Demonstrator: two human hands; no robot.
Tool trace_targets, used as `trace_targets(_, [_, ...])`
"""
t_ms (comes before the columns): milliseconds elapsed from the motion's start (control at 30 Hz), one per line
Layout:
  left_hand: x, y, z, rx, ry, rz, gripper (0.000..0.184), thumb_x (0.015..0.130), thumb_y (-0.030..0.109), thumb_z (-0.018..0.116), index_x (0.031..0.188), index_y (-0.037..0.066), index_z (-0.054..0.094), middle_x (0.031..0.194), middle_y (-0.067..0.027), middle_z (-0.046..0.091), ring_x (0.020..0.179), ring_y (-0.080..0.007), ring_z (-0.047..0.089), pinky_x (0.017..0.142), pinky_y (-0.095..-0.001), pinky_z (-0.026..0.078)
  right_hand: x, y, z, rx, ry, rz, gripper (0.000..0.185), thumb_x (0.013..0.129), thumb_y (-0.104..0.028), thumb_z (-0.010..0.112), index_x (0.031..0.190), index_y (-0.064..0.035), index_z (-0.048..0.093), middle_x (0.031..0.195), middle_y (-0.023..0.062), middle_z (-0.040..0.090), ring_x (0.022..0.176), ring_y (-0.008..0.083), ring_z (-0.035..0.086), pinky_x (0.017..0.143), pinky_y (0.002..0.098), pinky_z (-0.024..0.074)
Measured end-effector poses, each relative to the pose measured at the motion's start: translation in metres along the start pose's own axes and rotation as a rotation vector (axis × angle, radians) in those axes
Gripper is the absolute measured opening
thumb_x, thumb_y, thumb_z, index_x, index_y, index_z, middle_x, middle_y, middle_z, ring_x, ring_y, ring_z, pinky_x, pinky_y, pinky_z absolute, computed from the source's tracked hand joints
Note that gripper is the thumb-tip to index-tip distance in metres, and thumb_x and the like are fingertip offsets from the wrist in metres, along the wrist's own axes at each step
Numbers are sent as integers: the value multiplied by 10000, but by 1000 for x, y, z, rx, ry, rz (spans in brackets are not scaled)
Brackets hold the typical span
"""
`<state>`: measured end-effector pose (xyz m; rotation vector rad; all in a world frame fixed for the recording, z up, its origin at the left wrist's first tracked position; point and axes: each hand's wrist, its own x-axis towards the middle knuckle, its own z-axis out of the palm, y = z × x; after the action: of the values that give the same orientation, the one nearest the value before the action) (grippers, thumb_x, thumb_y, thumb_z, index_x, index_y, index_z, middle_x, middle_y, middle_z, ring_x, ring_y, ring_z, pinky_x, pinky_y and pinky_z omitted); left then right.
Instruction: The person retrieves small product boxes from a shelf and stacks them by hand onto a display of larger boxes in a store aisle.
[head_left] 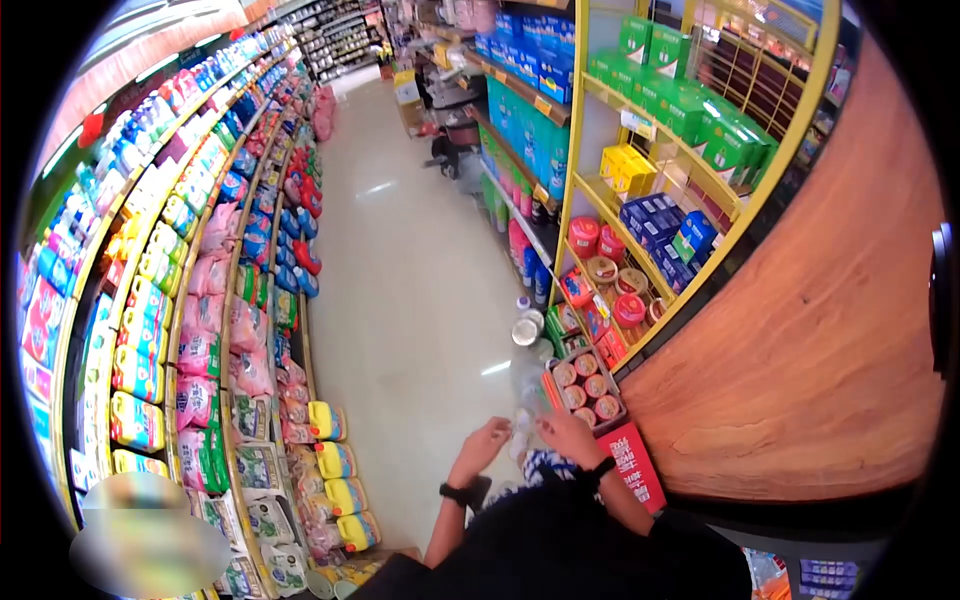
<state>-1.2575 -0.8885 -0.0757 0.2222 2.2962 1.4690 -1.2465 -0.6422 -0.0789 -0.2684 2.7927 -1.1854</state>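
My left hand (486, 444) is raised in front of my body, its fingers bent together toward the middle. Across from it, my right hand (566, 432) is also curled, with the fingertips pointing inward. Something pale and see-through, perhaps clear plastic (525, 385), shows between and beyond the hands; whether the fingers pinch it is too small to tell. Just past my right hand sits a box of round lidded tubs (588, 388). A red sign with white lettering (632, 468) lies below that box, near my right forearm.
Long shelves of bottles and bagged goods (200, 300) line the left. Yellow-capped packs (340, 460) stick out low into the aisle floor (400, 260). On the right are a yellow-framed rack (572, 170) with green boxes (690, 105) and a wood-grain panel (790, 330).
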Motion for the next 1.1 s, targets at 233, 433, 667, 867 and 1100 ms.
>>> trace_targets(233, [126,56,-49,32,-50,106,305,1058,219,652,1323,68,639,1186,-130,781,1057,-284,767,923,-388,595,136,20,-53,194,192,-4,231,975,-194,661,1158,-72,732,973,167,754,922,400,720,790,486,566])
trace_targets(433, [238,100,-66,-52,-176,190,267,1066,114,620,1315,22,639,1219,-71,745,1042,-174,716,926,-326,551,213,21,-138,97,375,-1,194,982,-161,700,1139,-48,715,1015,129,742,882,300,743,757,400,573])
trace_targets(667, [358,162,-45,-226,-282,410,281,1057,112,624,1332,56,645,1087,-85,742,943,-159,706,831,-308,562,277,42,-202,-21,760,41,127,957,-126,716,1052,-42,712,1025,121,701,882,319,708,749,413,564])
trace_targets(867, [477,205,-30,-396,-370,494,449,1006,24,621,1450,20,562,1240,-106,632,1064,-172,626,928,-298,533,342,43,-244,-250,940,147,257,904,-115,728,1146,-45,678,1217,123,647,1167,357,639,947,439,556])
trace_targets(1100, [585,264,-12,-39,-307,924,733,925,-21,637,1617,6,396,1724,-207,321,1583,-400,326,1275,-467,307,419,80,-275,-543,1036,410,618,837,-109,707,1434,3,594,1477,249,561,1335,447,541,1124,511,474])
